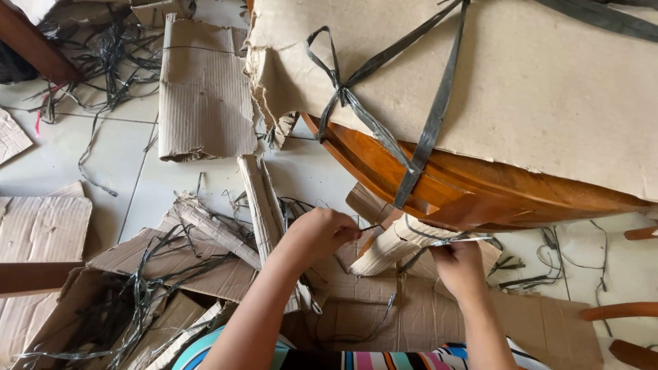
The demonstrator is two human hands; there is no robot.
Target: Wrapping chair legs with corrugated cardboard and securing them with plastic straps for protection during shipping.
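White tiled floor (62,154) littered with torn cardboard scraps (205,89) and loose strap tangles (137,301). Left hand (319,233) pinched shut on thin black strap (373,227), pulled taut toward cardboard-wrapped chair leg (397,247). Right hand (460,267) clenched on strap end (452,240) at same leg, just beneath wrapped wooden chair (439,185). Leg lies between both hands.

left hand (319,233): black strap (372,227) pinched | right hand (458,266): cardboard-wrapped wooden leg (397,245) gripped | cardboard scraps (205,89) strewn on tiled floor (62,147)
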